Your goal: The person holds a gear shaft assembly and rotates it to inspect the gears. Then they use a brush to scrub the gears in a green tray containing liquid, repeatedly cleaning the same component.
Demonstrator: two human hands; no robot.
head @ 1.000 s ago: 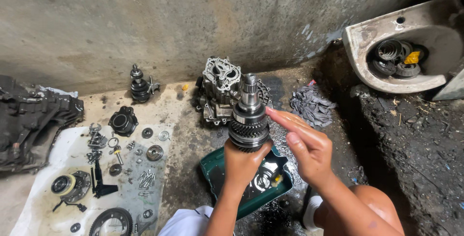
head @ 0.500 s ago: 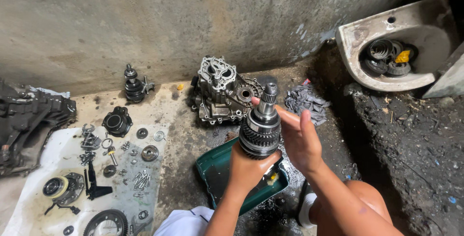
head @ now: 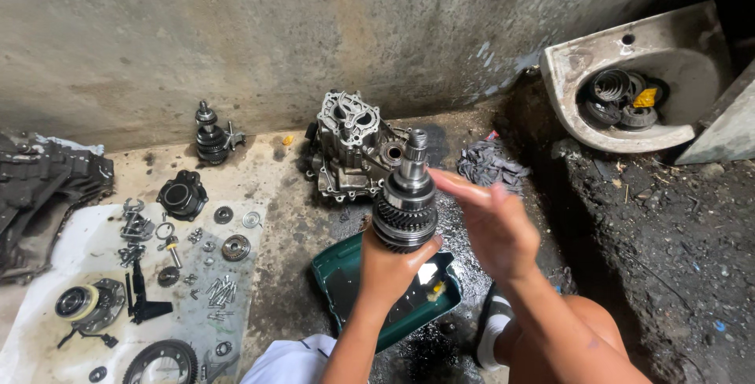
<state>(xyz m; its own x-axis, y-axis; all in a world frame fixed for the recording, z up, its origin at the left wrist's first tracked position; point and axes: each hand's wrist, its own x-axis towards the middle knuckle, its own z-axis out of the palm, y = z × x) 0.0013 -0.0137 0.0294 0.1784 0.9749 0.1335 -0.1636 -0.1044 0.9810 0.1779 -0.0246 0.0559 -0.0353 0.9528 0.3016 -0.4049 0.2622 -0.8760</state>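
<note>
Bolts, washers and small gears point(head: 206, 270) lie spread on a pale sheet point(head: 47, 274) at far left, with a grey gearbox casing point(head: 350, 148) standing by the wall. Left hand point(head: 393, 262) is wrapped tight around the base of an oily steel gear shaft point(head: 406, 203), held upright above a green tray point(head: 346, 274), its toothed gears stacked low and splined tip on top. Right hand point(head: 495, 223), fingers loosely spread, rests against the shaft's right side; a broken white basin point(head: 668, 53) holding rings sits far right.

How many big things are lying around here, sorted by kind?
Gear shafts: 2, one gripped by the left hand at, one standing by the wall
Gearbox casing: 1
Green tray: 1
Old washbasin: 1
Ring gear: 1
Total: 6
</note>
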